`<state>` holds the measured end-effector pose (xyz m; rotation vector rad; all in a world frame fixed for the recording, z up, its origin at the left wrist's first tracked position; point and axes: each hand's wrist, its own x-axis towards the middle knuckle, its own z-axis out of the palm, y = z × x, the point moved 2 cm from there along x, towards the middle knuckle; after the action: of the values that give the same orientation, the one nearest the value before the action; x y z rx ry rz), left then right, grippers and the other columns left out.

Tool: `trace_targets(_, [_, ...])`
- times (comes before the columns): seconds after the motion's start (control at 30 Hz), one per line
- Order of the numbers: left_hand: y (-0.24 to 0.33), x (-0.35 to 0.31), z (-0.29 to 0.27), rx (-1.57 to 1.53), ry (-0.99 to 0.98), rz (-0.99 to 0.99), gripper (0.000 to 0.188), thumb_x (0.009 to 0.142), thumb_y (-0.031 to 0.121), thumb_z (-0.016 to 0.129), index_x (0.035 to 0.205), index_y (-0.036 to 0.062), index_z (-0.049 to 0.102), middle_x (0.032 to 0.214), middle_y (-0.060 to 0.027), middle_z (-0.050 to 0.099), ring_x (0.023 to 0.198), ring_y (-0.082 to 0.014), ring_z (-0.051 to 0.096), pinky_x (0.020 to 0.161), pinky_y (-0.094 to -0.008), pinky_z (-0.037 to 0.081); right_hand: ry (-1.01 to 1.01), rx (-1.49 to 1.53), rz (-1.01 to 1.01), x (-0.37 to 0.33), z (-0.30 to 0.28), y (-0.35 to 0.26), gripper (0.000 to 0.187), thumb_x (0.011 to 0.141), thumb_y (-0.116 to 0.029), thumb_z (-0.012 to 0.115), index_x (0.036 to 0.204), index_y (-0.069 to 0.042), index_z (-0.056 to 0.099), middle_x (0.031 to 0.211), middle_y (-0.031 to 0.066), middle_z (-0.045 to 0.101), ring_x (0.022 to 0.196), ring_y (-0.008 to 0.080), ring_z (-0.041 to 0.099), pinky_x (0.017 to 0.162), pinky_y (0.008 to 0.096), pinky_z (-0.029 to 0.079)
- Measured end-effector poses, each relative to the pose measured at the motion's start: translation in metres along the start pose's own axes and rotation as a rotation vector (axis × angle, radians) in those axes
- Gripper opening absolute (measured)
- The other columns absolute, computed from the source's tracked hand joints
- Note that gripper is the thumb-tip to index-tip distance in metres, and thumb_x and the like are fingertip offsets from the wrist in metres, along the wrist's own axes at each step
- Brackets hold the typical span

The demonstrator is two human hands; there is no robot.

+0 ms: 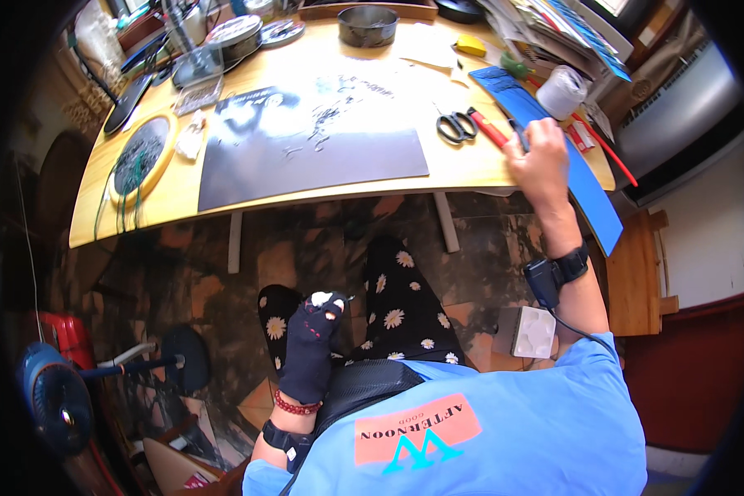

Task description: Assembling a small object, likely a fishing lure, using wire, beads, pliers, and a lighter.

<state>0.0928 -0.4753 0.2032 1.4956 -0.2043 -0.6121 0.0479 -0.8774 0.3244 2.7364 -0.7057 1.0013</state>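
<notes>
My right hand reaches to the right side of the table. Its fingers are closed around a small dark piece, whose kind I cannot make out. Against the thumb lies a red tool with a black end, and beside it are black-handled scissors. My left hand, in a black glove with bare fingertips, rests above my lap with its fingers curled in. A thin dark tip pokes out past those fingers; whatever else they hold is hidden.
A dark mat with scattered black bits covers the table's middle. On the left stands a yellow-rimmed round tray with dark threads. A blue board overhangs the right edge, near a white thread spool. A fan stands lower left.
</notes>
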Motion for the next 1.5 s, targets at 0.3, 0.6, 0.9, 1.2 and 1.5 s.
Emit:
trace_targets(0.3, [0.014, 0.008, -0.015, -0.037, 0.187, 0.177, 0.007, 0.095, 0.007, 0.071, 0.102, 0.0059, 0.071, 0.086, 0.0052, 0.065, 0.075, -0.0025, 0.054, 0.066, -0.0204, 0.043, -0.380, 1.343, 0.209, -0.074, -0.051, -0.118, 0.008, 0.095, 0.000, 0.065, 0.098, 0.006, 0.070, 0.109, 0.0082, 0.062, 0.082, 0.0140, 0.066, 0.070, 0.0278, 0.053])
trace_targets(0.6, [0.033, -0.004, -0.014, 0.135, 0.302, 0.390, 0.007, 0.094, 0.005, 0.071, 0.101, 0.0025, 0.070, 0.087, -0.0003, 0.065, 0.072, -0.0063, 0.060, 0.063, -0.0212, 0.048, -0.512, 0.988, -0.237, -0.161, -0.012, -0.174, 0.021, 0.083, 0.005, 0.070, 0.103, 0.004, 0.066, 0.136, 0.0200, 0.060, 0.128, 0.0402, 0.057, 0.102, 0.0477, 0.046])
trace_targets(0.9, [0.033, -0.004, -0.012, 0.315, 0.319, 0.487, 0.014, 0.089, 0.001, 0.075, 0.102, 0.0014, 0.070, 0.089, -0.0049, 0.069, 0.076, -0.0093, 0.067, 0.067, -0.0234, 0.052, -0.590, 1.037, -0.185, -0.166, -0.002, -0.180, 0.025, 0.084, 0.005, 0.069, 0.109, 0.001, 0.065, 0.141, 0.0197, 0.058, 0.133, 0.0394, 0.053, 0.106, 0.0480, 0.044])
trace_targets(1.2, [0.032, -0.003, -0.009, 0.388, 0.344, 0.542, 0.014, 0.088, 0.002, 0.077, 0.101, 0.0013, 0.070, 0.090, -0.0070, 0.070, 0.078, -0.0124, 0.069, 0.069, -0.0245, 0.054, -0.596, 1.105, -0.170, -0.162, -0.002, -0.181, 0.025, 0.085, 0.003, 0.069, 0.110, 0.000, 0.066, 0.141, 0.0180, 0.059, 0.130, 0.0381, 0.055, 0.105, 0.0463, 0.044])
trace_targets(1.5, [0.033, -0.004, -0.007, 0.414, 0.360, 0.559, 0.015, 0.087, 0.003, 0.078, 0.099, 0.0018, 0.071, 0.090, -0.0075, 0.070, 0.078, -0.0138, 0.069, 0.069, -0.0255, 0.054, -0.574, 1.082, -0.196, -0.158, -0.006, -0.187, 0.019, 0.087, 0.003, 0.070, 0.106, 0.000, 0.069, 0.136, 0.0163, 0.062, 0.123, 0.0354, 0.059, 0.103, 0.0423, 0.046])
